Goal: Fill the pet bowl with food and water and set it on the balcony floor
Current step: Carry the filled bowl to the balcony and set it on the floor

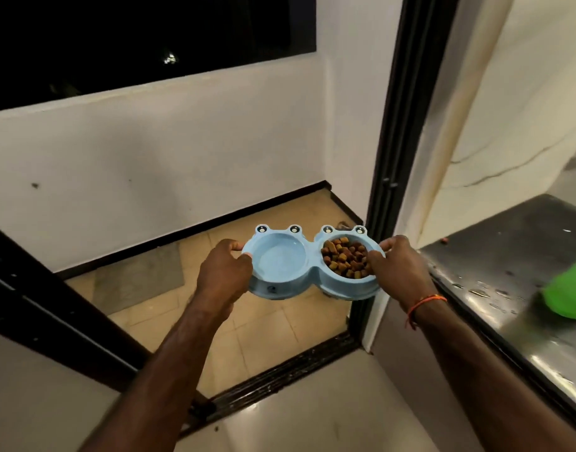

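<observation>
A light blue double pet bowl (309,285) with frog eyes on its far rim hangs level in the air over the balcony floor (264,324). Its right cup holds brown kibble (345,257); the left cup (278,259) looks to hold clear water. My left hand (224,272) grips the bowl's left end, thumb on the rim. At the right end my right hand (401,265) grips the rim, with an orange thread around the wrist.
A dark door track (280,376) separates the indoor tiles from the beige balcony tiles. The black door frame (397,141) stands upright just right of the bowl. A wet steel counter (508,282) with a green object (570,295) is at right. A white parapet wall (149,164) bounds the balcony.
</observation>
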